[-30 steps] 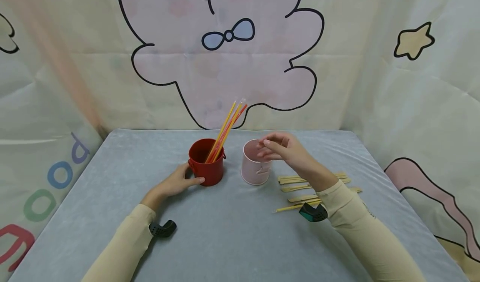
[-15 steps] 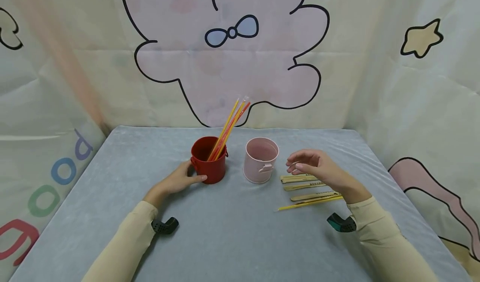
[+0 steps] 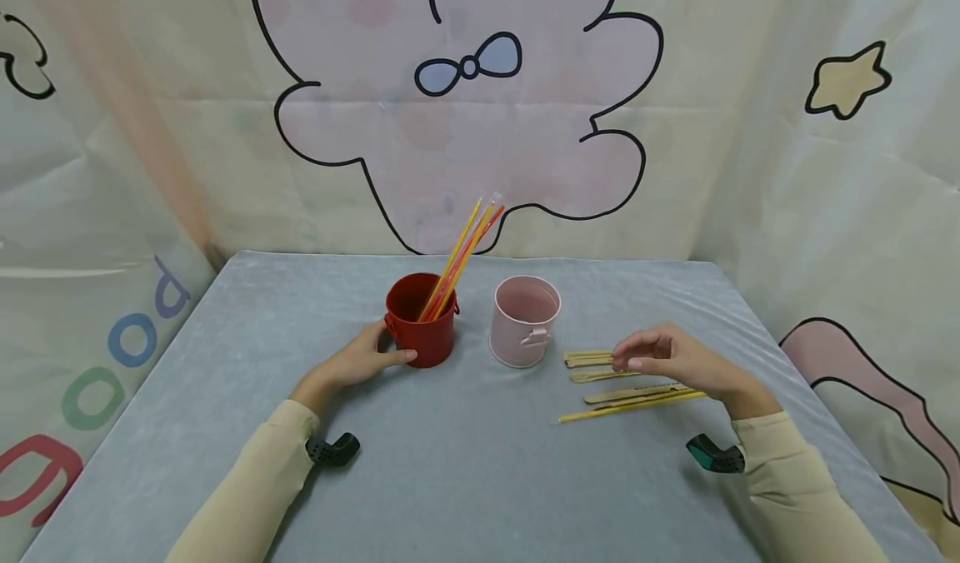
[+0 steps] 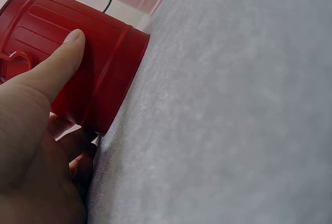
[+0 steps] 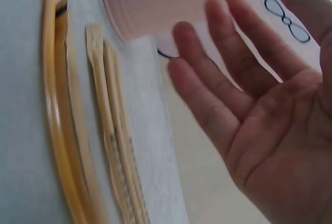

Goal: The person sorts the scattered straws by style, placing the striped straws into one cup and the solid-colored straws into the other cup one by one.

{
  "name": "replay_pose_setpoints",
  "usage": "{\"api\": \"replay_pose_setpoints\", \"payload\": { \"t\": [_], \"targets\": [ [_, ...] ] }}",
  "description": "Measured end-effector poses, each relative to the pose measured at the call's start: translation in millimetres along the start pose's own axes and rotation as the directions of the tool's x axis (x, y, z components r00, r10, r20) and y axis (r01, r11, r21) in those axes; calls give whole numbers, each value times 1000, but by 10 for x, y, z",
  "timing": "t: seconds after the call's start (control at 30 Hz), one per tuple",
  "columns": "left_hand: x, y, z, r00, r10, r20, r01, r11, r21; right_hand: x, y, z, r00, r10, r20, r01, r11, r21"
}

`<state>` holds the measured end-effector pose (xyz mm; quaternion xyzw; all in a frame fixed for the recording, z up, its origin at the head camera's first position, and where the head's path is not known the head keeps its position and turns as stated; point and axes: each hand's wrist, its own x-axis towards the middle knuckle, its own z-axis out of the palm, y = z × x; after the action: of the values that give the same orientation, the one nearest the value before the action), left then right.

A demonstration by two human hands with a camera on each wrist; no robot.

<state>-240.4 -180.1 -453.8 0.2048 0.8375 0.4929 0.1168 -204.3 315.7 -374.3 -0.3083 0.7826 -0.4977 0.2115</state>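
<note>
My left hand (image 3: 352, 363) holds the small red bucket (image 3: 429, 345) low on its near left side. In the left wrist view the thumb lies along the bucket's wall (image 4: 106, 42) and the other fingers go under and behind it. Several yellow and red straws (image 3: 463, 255) in clear wrappers lean to the right inside it. My right hand (image 3: 678, 363) hovers over the disposable wooden chopsticks (image 3: 587, 360), fingers loosely bent and nothing in them. Beside the chopsticks lies one yellow straw (image 3: 600, 413); the right wrist view shows it along the outer side of the chopsticks (image 5: 111, 89).
A pink bucket (image 3: 517, 342) stands upright between the red bucket and the chopsticks. A light blue-grey cloth (image 3: 480, 480) covers the table. Behind and at the sides hang printed cloth backdrops (image 3: 750, 171).
My right hand has moved from over the pink bucket's rim to the right and toward me, over the chopsticks. My left hand keeps its hold on the red bucket.
</note>
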Motion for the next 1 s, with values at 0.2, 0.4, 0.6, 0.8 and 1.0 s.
{"api": "replay_pose_setpoints", "payload": {
  "t": [0.2, 0.4, 0.6, 0.8, 1.0],
  "targets": [
    [-6, -2, 11, 1000, -20, 7, 20, 1000, -20, -118, 120, -44, 997, 59, 55, -57, 998, -27],
    [-20, 14, 13, 1000, -19, 16, 20, 999, -40, -191, 194, -90, 992, 66, 105, -65, 998, -17],
    [-19, 4, 8, 1000, -11, 11, 12, 999, -30, -275, 230, -161, 988, 85, 127, -84, 996, -12],
    [-22, 33, 0, 999, -32, 3, 32, 999, -4, -297, 253, -159, 984, 118, 134, -102, 988, -117],
    [-13, 62, 6, 999, -46, 12, 46, 999, -4, -290, 262, -117, 979, 171, 115, -148, 971, -191]
  ]
}}
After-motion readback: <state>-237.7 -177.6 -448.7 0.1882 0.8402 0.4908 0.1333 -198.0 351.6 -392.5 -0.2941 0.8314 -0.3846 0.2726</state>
